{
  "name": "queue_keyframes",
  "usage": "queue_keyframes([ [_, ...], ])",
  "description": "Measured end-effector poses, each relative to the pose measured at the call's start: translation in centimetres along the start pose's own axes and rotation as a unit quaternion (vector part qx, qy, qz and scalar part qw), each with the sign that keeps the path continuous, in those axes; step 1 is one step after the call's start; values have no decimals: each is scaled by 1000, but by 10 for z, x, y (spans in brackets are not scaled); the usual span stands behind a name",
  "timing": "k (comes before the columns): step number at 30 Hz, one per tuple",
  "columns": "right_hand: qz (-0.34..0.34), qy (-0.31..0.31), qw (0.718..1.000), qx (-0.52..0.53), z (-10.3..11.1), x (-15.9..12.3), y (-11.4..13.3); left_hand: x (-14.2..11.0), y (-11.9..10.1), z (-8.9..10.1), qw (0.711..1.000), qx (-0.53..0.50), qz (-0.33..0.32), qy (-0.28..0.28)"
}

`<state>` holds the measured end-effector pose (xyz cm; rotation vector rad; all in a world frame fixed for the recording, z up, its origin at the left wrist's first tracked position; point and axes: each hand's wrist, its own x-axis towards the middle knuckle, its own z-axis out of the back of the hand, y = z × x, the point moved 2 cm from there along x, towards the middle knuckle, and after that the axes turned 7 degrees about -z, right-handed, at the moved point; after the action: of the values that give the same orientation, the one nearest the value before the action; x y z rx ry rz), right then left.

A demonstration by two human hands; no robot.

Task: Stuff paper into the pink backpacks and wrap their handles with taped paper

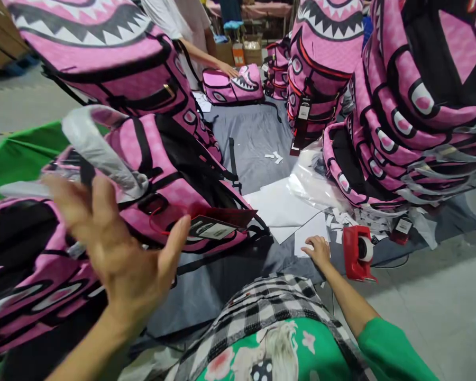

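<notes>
My left hand (119,248) is raised in front of a pink and black backpack (170,153), its fingers spread and its thumb apart; it is slightly blurred, and I see nothing held in it. A dark hang tag (214,230) with a white label hangs on a red cord from that backpack, just beyond my thumb. White wrapping (99,143) covers the backpack's handle. My right hand (318,250) rests on a small white paper sheet (311,233), fingers loosely curved and apart. Close to its right stands a red tape dispenser (357,254) with a roll of white tape.
Stacks of pink shark-mouth backpacks (400,121) rise at right and left. Larger white sheets (281,206), clear plastic (313,177) and scattered paper slips (341,219) lie on the grey-covered table (246,137). Across it, another person's hand (227,69) touches a pink backpack (230,87).
</notes>
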<state>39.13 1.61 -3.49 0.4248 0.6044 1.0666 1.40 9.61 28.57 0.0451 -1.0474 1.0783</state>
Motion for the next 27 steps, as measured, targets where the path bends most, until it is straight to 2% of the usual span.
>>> queue_keyframes([
  [3,2,-6,1000,-28,-14,8,0,-52,-18,7,979,90,-175,-60],
  [4,1,-6,999,-34,-16,9,0,-69,-24,6,972,92,-203,-69],
  [5,1,-4,999,-39,-17,9,0,-84,-28,3,971,74,-221,-49],
  [6,1,0,999,-44,-17,10,1,-98,-31,-4,972,39,-230,3],
  [8,2,11,999,-49,-13,13,4,-120,-33,-27,959,-79,-215,167],
  [10,5,25,998,-49,-3,16,11,-135,-30,-56,904,-216,-159,334],
  [11,8,32,998,-46,4,18,15,-140,-27,-71,872,-268,-118,392],
  [13,16,42,998,-34,21,21,26,-145,-20,-100,825,-324,-38,461],
  [14,22,49,998,-25,31,22,32,-146,-17,-115,816,-330,-12,475],
  [17,45,92,995,17,58,18,53,-149,-20,-155,823,-314,1,473],
  [19,60,135,988,54,72,10,69,-150,-34,-179,828,-312,-27,465],
  [21,68,175,978,96,82,-1,84,-149,-50,-196,841,-312,-25,441],
  [24,61,217,960,163,96,-19,100,-145,-63,-203,879,-299,52,369],
  [27,64,246,941,222,105,-37,107,-143,-57,-189,900,-279,111,315],
])
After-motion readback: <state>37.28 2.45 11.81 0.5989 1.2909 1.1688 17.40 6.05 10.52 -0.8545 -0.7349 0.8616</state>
